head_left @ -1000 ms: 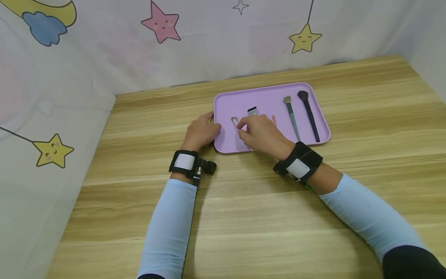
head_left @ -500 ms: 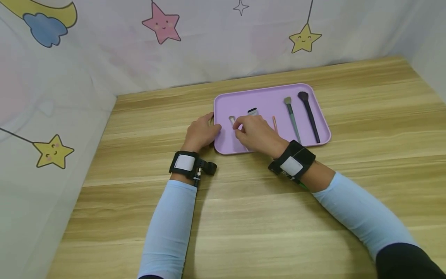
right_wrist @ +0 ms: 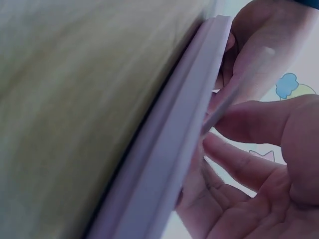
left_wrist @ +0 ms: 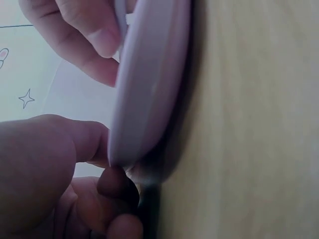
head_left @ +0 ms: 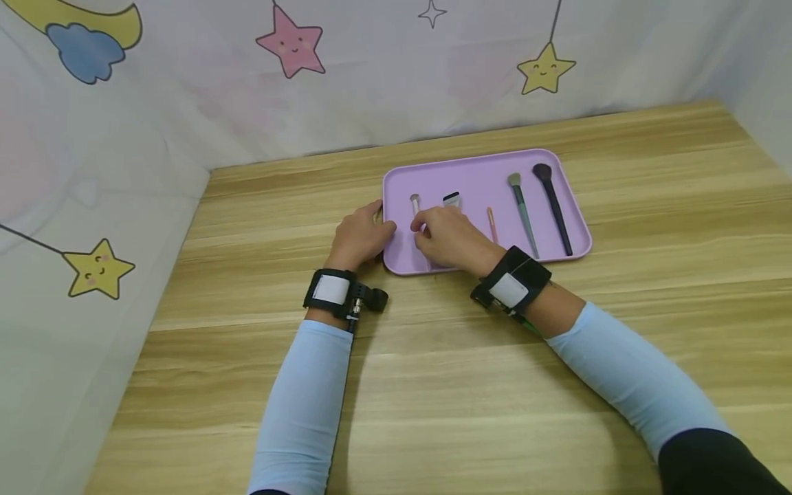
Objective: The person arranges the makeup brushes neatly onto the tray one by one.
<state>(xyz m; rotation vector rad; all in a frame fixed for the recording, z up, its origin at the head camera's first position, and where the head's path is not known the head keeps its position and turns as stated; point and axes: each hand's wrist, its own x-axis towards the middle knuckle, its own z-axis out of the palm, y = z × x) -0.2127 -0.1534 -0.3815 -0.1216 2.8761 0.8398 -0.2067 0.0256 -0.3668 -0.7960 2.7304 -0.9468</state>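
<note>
A purple tray (head_left: pixel 479 177) lies on the table, its left rim held by my left hand (head_left: pixel 357 237). In the left wrist view, the thumb (left_wrist: pixel 89 139) lies over that rim and the fingertips curl at its outer side. Over the tray's left part, my right hand (head_left: pixel 450 237) pinches a small white makeup brush (head_left: pixel 415 200) between thumb and index finger. The brush handle (right_wrist: pixel 234 97) slants up from the pinch in the right wrist view. Beside this hand lies a flat black-tipped brush (head_left: pixel 452 199), its lower part hidden behind the knuckles.
Farther right on the tray lie a short orange-pink stick (head_left: pixel 491 223), a green-handled brush (head_left: pixel 523 214) and a large black brush (head_left: pixel 553 207). The wooden table (head_left: pixel 470 385) extends around the tray. A white curtain (head_left: pixel 383 82) with printed stars hangs behind.
My right hand has shifted a little left with the small white brush, which now points more straight away from me. More of the orange-pink stick shows. My left hand stays on the tray's rim.
</note>
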